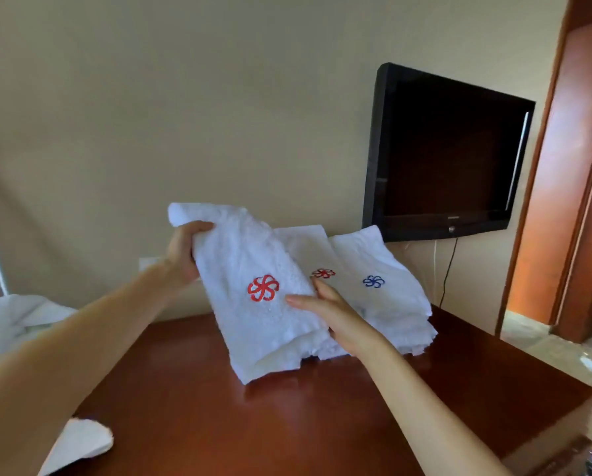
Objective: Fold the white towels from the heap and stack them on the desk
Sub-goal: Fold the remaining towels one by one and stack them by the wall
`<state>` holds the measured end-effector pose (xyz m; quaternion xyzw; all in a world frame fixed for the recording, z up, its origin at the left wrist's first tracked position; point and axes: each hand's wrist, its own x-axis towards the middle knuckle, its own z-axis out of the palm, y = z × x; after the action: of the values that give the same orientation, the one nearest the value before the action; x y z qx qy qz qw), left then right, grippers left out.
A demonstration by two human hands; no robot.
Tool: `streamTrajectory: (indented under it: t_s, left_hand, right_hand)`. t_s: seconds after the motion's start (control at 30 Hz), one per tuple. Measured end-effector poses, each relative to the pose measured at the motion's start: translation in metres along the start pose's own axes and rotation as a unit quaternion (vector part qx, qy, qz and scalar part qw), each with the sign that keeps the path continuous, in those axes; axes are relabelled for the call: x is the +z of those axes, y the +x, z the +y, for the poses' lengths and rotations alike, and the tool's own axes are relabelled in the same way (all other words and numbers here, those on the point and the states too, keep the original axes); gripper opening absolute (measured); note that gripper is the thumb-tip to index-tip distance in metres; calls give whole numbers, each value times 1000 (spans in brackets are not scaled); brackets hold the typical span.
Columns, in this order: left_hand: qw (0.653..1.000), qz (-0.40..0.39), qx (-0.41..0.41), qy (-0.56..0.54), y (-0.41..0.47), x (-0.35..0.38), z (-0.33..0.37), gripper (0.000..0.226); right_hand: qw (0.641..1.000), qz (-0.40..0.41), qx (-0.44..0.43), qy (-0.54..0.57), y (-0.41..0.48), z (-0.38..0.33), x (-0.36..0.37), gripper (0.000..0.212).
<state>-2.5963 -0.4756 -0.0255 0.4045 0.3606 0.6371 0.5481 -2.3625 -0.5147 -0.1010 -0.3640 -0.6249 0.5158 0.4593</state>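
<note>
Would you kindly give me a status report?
Left hand grips red-logo towel at top corner. Right hand open, flat on its side. Two folded towels rest behind it on desk.

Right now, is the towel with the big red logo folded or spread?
Folded: the towel shows stacked layers along its lower edge, left hand gripping its top corner.

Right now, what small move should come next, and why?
Probably lay the held towel onto the folded towels behind it: it looks fully folded, the left hand grips its top corner, the right hand lies flat on it, and its lower end is near the desk.
</note>
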Motion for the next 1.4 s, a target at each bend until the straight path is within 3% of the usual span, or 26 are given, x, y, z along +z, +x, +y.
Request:
streamTrajectory:
  t_s: [0.1, 0.17, 0.23, 0.3, 0.33, 0.4, 0.47, 0.53, 0.57, 0.67, 0.7, 0.83, 0.93, 1.03, 1.17, 1.33, 1.4]
  left_hand:
    - [996, -64, 55, -27, 64, 54, 30, 33]
    - [992, -111, 50, -24, 106, 79, 23, 41]
    - [986, -164, 9, 29, 146, 92, -11, 36]
    - [966, -207, -102, 113, 175, 93, -69, 30]
    - [954, -211, -156, 145, 180, 92, -98, 30]
    - [956, -164, -184, 159, 187, 89, -139, 36]
    - [972, -129, -157, 121, 193, 84, -156, 40]
    - [977, -142, -133, 92, 194, 77, -153, 52]
    - [980, -144, -109, 83, 196, 74, -151, 57]
    - [989, -144, 1, 34, 186, 66, -139, 58]
    - [988, -148, 26, 27, 180, 62, -137, 61]
    - [987, -153, -24, 50, 167, 45, -152, 70]
    - [990, -109, -49, 69, 159, 49, -151, 62]
    - [988, -102, -29, 110, 151, 57, -146, 81]
    - [982, -103, -29, 156, 127, 51, -148, 98]
    - [975, -126, -34, 180, 56, 43, -147, 82]
    - [973, -131, -28, 190, 27, 36, -154, 73]
  right_hand:
    - [997, 61, -36, 34, 47, -31, -34, 37]
    - [993, 105, -40, 27, 73, -34, -61, 33]
    - [987, 161, -9, 3, 93, -17, -85, 39]
    - [977, 198, 70, -39, 104, 8, -103, 61]
    - [971, 204, 117, -45, 106, 18, -108, 66]
    - [962, 199, 186, -23, 112, 33, -120, 74]
    - [962, 195, 189, -29, 119, 40, -130, 102]
    - [968, 188, 162, -32, 124, 45, -134, 111]
    - [970, 187, 152, -34, 122, 41, -128, 100]
    - [984, 150, 96, 1, 116, 36, -119, 32]
    - [986, 141, 84, 2, 114, 34, -120, 28]
    - [978, 163, 127, -26, 114, 34, -118, 58]
    - [969, 187, 149, -64, 110, 29, -114, 76]
    - [965, 218, 121, -85, 97, 26, -106, 70]
    - [953, 292, 80, -25, 75, 39, -90, 58]
    - [939, 343, 23, 14, 39, 61, -65, 25]
    - [935, 352, 28, 31, 21, 72, -53, 22]
